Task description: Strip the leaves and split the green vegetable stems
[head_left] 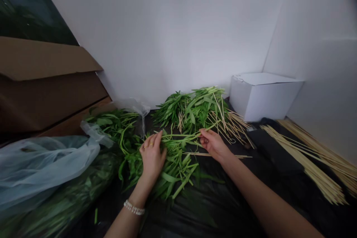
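A long green leafy stem (180, 136), looking like water spinach, stretches between my hands above a loose heap of the same greens (178, 173). My right hand (212, 144) pinches its right end between thumb and fingertips. At the other end, my left hand (152, 153) is closed on the stem, its fingertips partly hidden by greens. A few thin wooden skewers (223, 155) lie under the stem, near my right wrist. Behind the hands stands a pile of greens threaded on skewers (195, 108), with bare skewer ends pointing right.
On the left a clear plastic bag (47, 163) holds more greens, below a cardboard box (50, 93). A white box (264, 95) stands at the back right. Bundles of bare skewers (309, 165) lie at the right beside a black block (275, 148). Black plastic sheeting (217, 200) covers the surface.
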The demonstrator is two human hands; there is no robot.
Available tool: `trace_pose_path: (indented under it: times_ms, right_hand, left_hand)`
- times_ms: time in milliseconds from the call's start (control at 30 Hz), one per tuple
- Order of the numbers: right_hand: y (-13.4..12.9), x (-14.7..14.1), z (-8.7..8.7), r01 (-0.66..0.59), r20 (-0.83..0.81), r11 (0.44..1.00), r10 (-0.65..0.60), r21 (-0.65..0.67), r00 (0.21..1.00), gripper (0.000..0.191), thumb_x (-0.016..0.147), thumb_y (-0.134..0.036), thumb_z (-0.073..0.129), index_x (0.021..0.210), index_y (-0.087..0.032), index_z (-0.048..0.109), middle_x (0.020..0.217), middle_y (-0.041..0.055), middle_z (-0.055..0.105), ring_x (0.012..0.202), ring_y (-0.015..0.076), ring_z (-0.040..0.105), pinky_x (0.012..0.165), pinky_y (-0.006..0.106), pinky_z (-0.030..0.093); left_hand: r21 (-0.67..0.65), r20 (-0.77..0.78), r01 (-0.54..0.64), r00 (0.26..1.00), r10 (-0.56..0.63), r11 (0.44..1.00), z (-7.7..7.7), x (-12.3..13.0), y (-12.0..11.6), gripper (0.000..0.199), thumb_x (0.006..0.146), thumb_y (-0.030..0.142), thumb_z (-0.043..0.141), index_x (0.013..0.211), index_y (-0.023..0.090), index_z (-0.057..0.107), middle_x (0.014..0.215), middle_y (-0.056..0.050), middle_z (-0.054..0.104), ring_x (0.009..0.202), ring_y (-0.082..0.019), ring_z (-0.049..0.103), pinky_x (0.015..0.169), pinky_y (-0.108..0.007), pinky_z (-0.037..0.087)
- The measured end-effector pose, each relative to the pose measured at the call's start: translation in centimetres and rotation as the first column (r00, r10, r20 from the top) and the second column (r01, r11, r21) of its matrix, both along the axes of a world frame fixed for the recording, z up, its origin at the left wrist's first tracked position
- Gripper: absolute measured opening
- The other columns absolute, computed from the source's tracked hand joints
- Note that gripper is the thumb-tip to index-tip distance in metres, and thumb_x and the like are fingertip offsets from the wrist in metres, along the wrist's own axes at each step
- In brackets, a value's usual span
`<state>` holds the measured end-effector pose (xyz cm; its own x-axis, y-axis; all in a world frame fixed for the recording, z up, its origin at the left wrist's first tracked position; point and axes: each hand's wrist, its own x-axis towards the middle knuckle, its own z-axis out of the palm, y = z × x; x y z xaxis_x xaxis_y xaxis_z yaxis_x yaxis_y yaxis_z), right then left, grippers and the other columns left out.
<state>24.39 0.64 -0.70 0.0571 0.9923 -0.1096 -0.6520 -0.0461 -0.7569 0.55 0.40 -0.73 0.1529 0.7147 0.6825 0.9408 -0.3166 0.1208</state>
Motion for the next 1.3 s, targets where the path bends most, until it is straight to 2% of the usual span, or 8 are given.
trace_pose_path:
  times_ms: [133,300,433,667,933,1067,1133,1300]
  right_hand:
    - [0.3,0.1,-0.2,0.062,0.013,0.998,-0.062,-0.019,0.998,0.042,0.047,-0.039,0.090,0.069,-0.018,0.060,0.062,-0.0020,0.066,0.044,0.0043,0.047,0.039,0.015,0.030]
    - [0.4,-0.1,-0.5,0.095,0.061,0.995,-0.093,-0.024,0.994,0.043,0.048,-0.041,0.089,0.065,-0.018,0.057,0.065,0.0006,0.069,0.042,0.0042,0.046,0.037,0.016,0.029]
    - [0.1,-0.6,-0.9,0.047,0.127,0.998,-0.051,0.031,0.991,0.040,0.052,-0.041,0.087,0.071,-0.017,0.062,0.068,0.0012,0.070,0.043,0.0050,0.048,0.037,0.017,0.028]
    - [-0.6,-1.4,-1.0,-0.032,0.227,0.993,0.004,0.116,0.974,0.036,0.057,-0.042,0.084,0.075,-0.018,0.064,0.066,0.0001,0.068,0.043,0.0076,0.051,0.038,0.019,0.029]
    - [-0.7,-1.3,-0.8,-0.045,0.256,0.991,0.010,0.129,0.967,0.034,0.060,-0.045,0.082,0.076,-0.018,0.068,0.070,0.0012,0.069,0.046,0.0075,0.051,0.039,0.019,0.031]
    - [-1.0,-1.6,-0.5,-0.087,0.245,0.991,0.058,0.106,0.968,0.032,0.059,-0.042,0.083,0.075,-0.017,0.070,0.067,0.0015,0.069,0.047,0.0059,0.048,0.042,0.019,0.030]
    - [-1.1,-1.6,-0.5,-0.120,0.218,0.988,0.096,0.101,0.971,0.032,0.058,-0.041,0.084,0.074,-0.017,0.070,0.066,0.0015,0.068,0.047,0.0060,0.047,0.042,0.019,0.029]
    - [-0.5,-0.6,-0.5,-0.048,0.142,0.996,0.037,0.073,0.989,0.032,0.056,-0.040,0.084,0.075,-0.018,0.071,0.067,0.0010,0.068,0.050,0.0074,0.049,0.043,0.020,0.029]
  left_hand:
    - [-0.017,0.314,-0.007,0.949,0.012,1.000,-0.4,-1.4,0.9,0.074,0.068,0.007,0.053,0.139,0.025,0.042,0.132,-0.009,0.056,0.122,-0.030,0.048,0.098,-0.046,0.039]
    - [0.164,0.652,-0.075,0.757,-0.051,0.984,1.0,-2.3,1.1,0.070,0.069,0.002,0.047,0.136,0.022,0.045,0.128,-0.010,0.056,0.116,-0.024,0.053,0.092,-0.039,0.045]
    - [0.325,0.386,0.059,0.903,-0.190,0.944,2.0,-0.6,-0.4,0.027,0.084,0.018,0.057,0.108,0.021,0.068,0.102,-0.007,0.066,0.101,-0.023,0.056,0.093,-0.041,0.041]
    - [0.156,0.011,0.387,0.919,-0.394,0.909,1.1,2.9,-1.8,0.022,0.087,0.020,0.061,0.106,0.027,0.069,0.092,-0.003,0.073,0.097,-0.020,0.060,0.087,-0.040,0.037]
    - [0.119,-0.015,0.330,0.944,-0.331,0.936,1.2,2.6,-2.1,0.010,0.084,0.018,0.062,0.087,0.024,0.070,0.083,-0.002,0.073,0.094,-0.021,0.062,0.087,-0.041,0.035]
    - [0.125,0.160,0.248,0.951,-0.266,0.961,1.4,2.3,-1.8,0.008,0.078,0.017,0.062,0.074,0.022,0.068,0.076,-0.001,0.070,0.089,-0.022,0.060,0.086,-0.040,0.038]
    - [0.113,0.369,0.196,0.902,-0.225,0.974,1.6,1.6,-1.2,0.010,0.077,0.018,0.059,0.070,0.020,0.066,0.074,-0.001,0.068,0.084,-0.021,0.060,0.081,-0.036,0.043]
    - [0.111,0.795,0.031,0.597,-0.108,0.993,2.1,-0.9,0.3,0.013,0.082,0.026,0.052,0.078,0.018,0.062,0.071,0.001,0.063,0.068,-0.014,0.059,0.066,-0.026,0.046]
